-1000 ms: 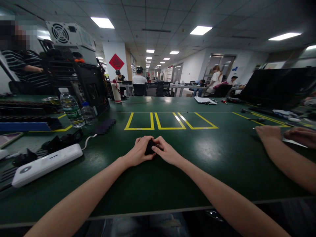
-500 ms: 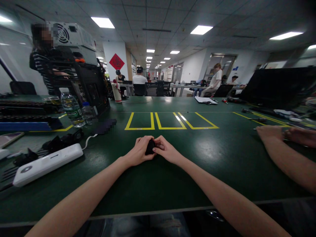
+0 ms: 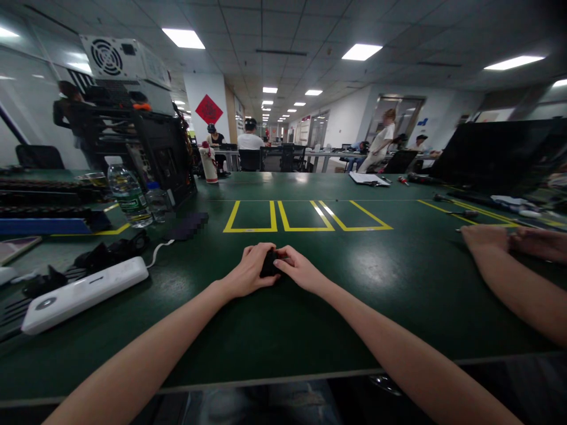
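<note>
A small black object (image 3: 268, 265) sits between my hands, low over the green table (image 3: 283, 330); its kind cannot be made out. My left hand (image 3: 250, 268) wraps around its left side, thumb below and fingers over the top. From the right, my right hand (image 3: 297, 267) pinches it with thumb and bent fingers. Much of the object is hidden behind the fingers. Just beyond both hands, yellow tape outlines (image 3: 305, 229) mark the tabletop.
At left lie a white power strip (image 3: 86, 294), black cables (image 3: 106, 254), a water bottle (image 3: 128, 195) and a computer case (image 3: 163, 153). At right, another person's hands (image 3: 487, 239) rest near a dark monitor (image 3: 500, 153). A clipboard (image 3: 370, 179) lies farther back.
My right thumb and fingers have shifted slightly on the black object; my left hand stays around it. In the background, the person at far left and the one at right have moved.
</note>
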`<move>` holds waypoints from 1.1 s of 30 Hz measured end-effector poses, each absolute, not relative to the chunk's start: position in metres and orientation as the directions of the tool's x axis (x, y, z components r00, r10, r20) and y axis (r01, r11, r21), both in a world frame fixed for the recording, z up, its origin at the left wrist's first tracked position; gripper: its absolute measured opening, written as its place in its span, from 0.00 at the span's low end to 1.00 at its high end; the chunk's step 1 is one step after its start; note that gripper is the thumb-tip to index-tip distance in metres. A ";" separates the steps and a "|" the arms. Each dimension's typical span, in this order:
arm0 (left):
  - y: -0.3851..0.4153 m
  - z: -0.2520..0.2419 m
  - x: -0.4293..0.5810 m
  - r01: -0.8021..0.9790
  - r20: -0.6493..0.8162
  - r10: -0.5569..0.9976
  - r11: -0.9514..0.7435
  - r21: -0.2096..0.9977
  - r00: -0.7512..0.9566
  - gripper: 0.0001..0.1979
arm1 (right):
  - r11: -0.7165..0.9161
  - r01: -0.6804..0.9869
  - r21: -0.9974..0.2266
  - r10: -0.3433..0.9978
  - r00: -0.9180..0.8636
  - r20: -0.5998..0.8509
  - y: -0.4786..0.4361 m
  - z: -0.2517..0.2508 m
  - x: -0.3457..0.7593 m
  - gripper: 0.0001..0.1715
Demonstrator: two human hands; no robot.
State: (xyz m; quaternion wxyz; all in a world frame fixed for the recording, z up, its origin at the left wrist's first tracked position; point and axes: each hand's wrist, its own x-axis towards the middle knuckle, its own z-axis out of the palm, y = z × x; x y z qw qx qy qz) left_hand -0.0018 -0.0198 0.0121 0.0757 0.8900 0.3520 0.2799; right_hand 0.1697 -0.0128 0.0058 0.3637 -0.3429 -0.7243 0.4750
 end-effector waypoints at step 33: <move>-0.020 0.013 -0.003 0.581 0.443 0.668 -0.742 0.334 0.598 0.26 | 0.378 0.164 -0.911 0.843 -0.468 0.266 -0.014 0.004 0.170 0.10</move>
